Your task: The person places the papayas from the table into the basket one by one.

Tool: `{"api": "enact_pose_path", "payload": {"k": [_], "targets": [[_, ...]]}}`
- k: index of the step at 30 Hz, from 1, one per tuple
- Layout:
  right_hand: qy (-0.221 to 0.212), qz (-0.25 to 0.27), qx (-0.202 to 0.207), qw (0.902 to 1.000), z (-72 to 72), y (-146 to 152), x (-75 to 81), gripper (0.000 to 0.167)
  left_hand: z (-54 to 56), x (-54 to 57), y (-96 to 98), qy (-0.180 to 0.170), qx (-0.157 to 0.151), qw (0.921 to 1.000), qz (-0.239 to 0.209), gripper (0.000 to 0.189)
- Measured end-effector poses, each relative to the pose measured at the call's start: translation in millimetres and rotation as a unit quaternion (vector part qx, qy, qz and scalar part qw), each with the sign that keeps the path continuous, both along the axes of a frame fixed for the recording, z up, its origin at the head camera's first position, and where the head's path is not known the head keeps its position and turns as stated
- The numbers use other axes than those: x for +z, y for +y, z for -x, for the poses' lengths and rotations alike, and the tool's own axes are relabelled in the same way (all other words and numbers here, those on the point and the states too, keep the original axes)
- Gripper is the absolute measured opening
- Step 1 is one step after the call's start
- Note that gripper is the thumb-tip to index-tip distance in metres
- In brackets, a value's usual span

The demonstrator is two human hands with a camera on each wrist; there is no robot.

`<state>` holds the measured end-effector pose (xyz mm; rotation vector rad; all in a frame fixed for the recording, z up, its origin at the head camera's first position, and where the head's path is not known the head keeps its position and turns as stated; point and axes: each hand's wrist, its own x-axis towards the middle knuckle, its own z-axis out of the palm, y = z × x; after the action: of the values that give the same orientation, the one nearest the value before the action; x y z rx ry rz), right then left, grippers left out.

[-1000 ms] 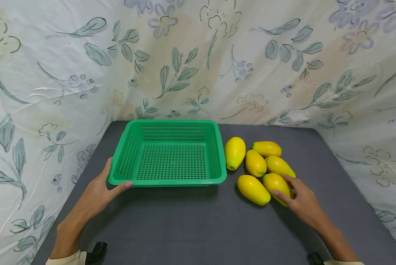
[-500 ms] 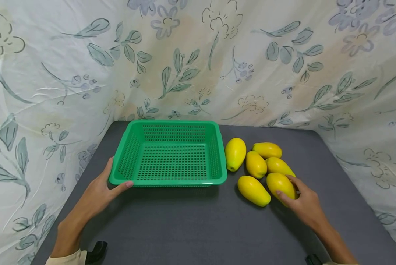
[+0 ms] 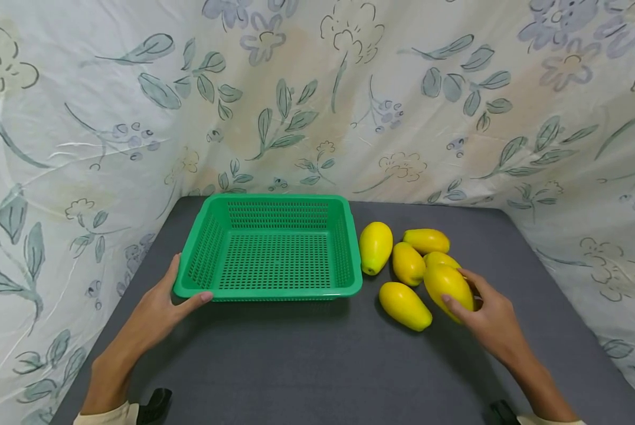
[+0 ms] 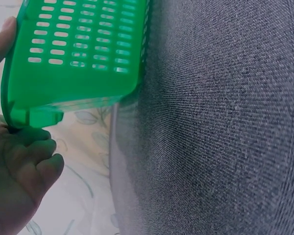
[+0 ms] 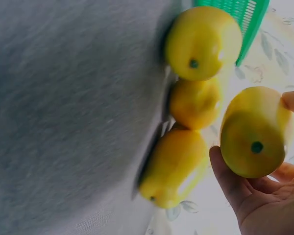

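My left hand (image 3: 153, 310) grips the near left corner of a green plastic basket (image 3: 285, 293), thumb over the front rim. In the left wrist view, the fingers (image 4: 41, 156) curl below the basket's corner (image 4: 63, 88). My right hand (image 3: 493, 319) holds a yellow mango (image 3: 446, 286) between thumb and fingers. The right wrist view shows this mango (image 5: 252, 127) raised off the table, its green-dotted end facing the camera. It partly covers another mango (image 3: 441, 258) behind it in the head view. Inside, the basket holds nothing.
Several more yellow mangoes lie right of the basket, including a large one (image 3: 376, 248) close to its side and one nearer the front (image 3: 405, 306). A dark grey cloth (image 3: 296, 360) covers the table. Floral fabric (image 3: 307, 94) hangs behind and at both sides.
My right hand has taken hold of the front right mango and lifted it, shifting it slightly right and then up. The left hand and basket stay in place.
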<state>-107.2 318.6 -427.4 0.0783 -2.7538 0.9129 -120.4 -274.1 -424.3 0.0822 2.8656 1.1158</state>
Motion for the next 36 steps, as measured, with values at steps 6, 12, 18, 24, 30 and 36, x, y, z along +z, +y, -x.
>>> {"api": "enact_pose_path", "payload": {"k": [6,12,18,24,30,36], "targets": [[0.017,0.013,0.007,0.9997,0.6,-13,10.5,0.071,-0.9,-0.4,0.3,-0.002,0.002,1.0000,0.003,0.115],[0.036,0.028,0.021,0.9987,3.4,-26,17.1,0.068,-1.4,0.2,0.7,0.001,0.005,1.0000,0.006,0.115],[0.048,0.047,0.035,0.9971,6.9,-39,22.8,0.065,-0.6,0.6,0.9,0.005,0.004,0.9999,0.008,0.114],[0.044,0.064,0.047,0.9959,9.8,-50,30.1,0.062,-0.9,-0.1,1.7,0.003,0.004,1.0000,0.008,0.114],[0.037,0.071,0.056,0.9952,12.2,-60,32.6,0.063,-1.1,-0.3,1.4,-0.005,0.007,0.9999,0.011,0.114],[0.044,0.082,0.060,0.9938,13.7,-66,32.3,0.062,-1.7,-0.6,0.9,-0.007,0.007,0.9999,0.010,0.114]]}}
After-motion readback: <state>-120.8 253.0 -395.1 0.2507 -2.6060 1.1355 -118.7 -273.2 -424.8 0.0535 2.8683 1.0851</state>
